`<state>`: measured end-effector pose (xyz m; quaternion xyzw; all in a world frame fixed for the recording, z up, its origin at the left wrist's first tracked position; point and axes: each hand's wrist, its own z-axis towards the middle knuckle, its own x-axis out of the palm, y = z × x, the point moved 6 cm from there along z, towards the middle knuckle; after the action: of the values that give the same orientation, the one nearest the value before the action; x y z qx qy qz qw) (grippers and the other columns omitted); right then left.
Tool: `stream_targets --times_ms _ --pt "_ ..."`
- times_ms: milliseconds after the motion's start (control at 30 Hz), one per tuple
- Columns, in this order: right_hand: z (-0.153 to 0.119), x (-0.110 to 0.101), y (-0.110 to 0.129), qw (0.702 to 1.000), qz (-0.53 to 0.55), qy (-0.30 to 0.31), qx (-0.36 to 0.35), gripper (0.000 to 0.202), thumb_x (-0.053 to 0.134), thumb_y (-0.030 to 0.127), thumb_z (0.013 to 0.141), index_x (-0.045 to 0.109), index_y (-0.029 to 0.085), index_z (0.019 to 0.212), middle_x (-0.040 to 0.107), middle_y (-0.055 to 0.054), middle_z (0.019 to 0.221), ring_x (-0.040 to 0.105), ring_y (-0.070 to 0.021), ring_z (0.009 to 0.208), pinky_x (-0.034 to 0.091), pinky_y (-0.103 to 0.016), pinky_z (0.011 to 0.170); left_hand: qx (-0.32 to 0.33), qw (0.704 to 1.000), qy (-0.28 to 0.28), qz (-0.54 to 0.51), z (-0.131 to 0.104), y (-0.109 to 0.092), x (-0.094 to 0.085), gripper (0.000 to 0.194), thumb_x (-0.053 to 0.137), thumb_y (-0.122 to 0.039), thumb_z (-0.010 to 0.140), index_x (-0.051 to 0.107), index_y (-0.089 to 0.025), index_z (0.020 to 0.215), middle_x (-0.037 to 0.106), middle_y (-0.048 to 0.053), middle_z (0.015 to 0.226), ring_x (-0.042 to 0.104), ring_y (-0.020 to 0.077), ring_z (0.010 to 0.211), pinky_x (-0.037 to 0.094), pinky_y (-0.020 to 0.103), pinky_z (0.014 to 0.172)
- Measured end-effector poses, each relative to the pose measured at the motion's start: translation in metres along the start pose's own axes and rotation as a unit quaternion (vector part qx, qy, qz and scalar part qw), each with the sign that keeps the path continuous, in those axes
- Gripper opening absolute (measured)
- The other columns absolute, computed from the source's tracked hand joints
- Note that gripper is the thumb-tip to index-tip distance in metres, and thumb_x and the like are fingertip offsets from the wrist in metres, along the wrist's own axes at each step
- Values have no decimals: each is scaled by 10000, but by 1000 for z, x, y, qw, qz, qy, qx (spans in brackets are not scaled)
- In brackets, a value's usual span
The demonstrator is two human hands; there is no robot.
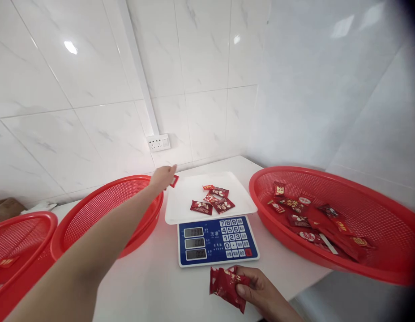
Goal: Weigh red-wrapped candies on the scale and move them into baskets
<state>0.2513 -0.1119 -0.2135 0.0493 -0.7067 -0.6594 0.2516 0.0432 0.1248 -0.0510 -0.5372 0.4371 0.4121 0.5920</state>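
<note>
My left hand is stretched out to the left edge of the white scale tray, its fingers closed on a small red packet. Several red packets lie together on the tray. In front of the tray is the blue keypad panel of the scale, with three displays. My right hand is below the panel and grips red packets between thumb and fingers; how many is unclear.
A large red basket with several red packets stands at the right. Another red basket is behind my left forearm, and a third is at the far left. A socket is on the tiled wall.
</note>
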Motion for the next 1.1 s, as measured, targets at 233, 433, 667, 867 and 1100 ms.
stream_targets --times_ms 233,433,667,867,1100 --pt "0 2 3 1000 -6 22 8 375 656 518 731 695 156 817 652 -63 807 559 -204 752 397 -300 696 -69 997 -8 20 -37 85 -41 295 540 -341 888 570 -159 1119 607 68 1109 616 207 921 527 395 773" --pt "-1 0 -2 1000 -5 13 2 346 663 497 740 689 159 810 652 -48 793 548 -180 727 383 -281 676 132 991 9 9 -53 2 -8 383 533 -326 882 503 -197 1241 490 97 1338 469 257 1204 383 478 994" --pt "-1 2 1 1000 -18 -6 -2 396 658 536 726 686 151 813 661 -60 802 559 -189 732 390 -285 674 344 924 162 34 -77 -98 56 665 566 -262 754 356 -323 1382 486 11 1390 433 253 1255 397 364 993" --pt "-1 0 -2 1000 -14 -5 2 375 656 518 736 683 155 825 657 -48 778 557 -178 713 390 -282 675 315 939 111 78 -76 -100 64 416 417 -402 866 492 -271 1254 512 96 1310 447 336 1194 389 496 944" --pt "-1 1 -2 1000 -28 -9 4 386 657 534 727 684 158 809 651 -46 767 561 -187 711 392 -288 667 273 956 87 60 -78 -93 69 305 419 -427 873 548 -261 1094 529 84 1137 611 247 888 496 369 713"
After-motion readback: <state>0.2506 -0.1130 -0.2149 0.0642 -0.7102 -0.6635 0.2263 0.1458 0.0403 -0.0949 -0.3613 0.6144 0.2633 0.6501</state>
